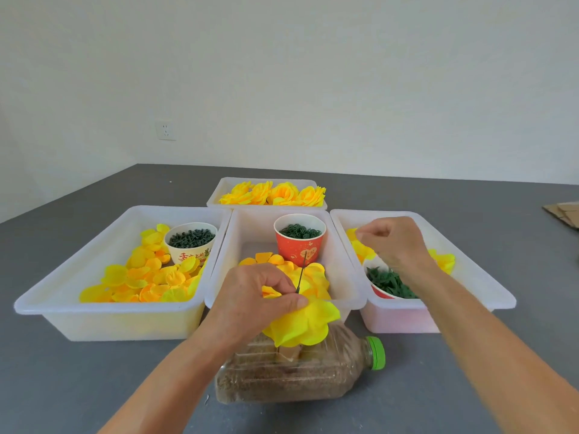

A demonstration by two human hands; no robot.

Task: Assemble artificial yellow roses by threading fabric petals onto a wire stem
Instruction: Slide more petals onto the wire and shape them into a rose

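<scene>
- Grey bench: carries four white bins and, nearest the person, a plastic bottle.
- Left bin, well left of the left hand: loose yellow petals and a cream cup of dark green parts.
- Middle bin, just beyond the left hand: a red cup of green rings and more yellow petals.
- Right bin, under the right hand: petals at both ends and a cup of green leaf pieces.
- Far bin, well beyond both hands: finished yellow roses in a row.
- Bottle: lying on its side below the left hand, filled with brown grains, green cap to the right.
- Half-built rose: yellow layers bunched under the left hand, above the bottle.
- Left hand: grip clenched on the rose, thumb and fingers pinching at the foot of the wire.
- Right hand: fingers curled at a yellow petal at the bin's far end; the grip appears to pinch it.
- Wire stem: thin, dark, standing up out of the left hand's pinch, before the red cup.
</scene>
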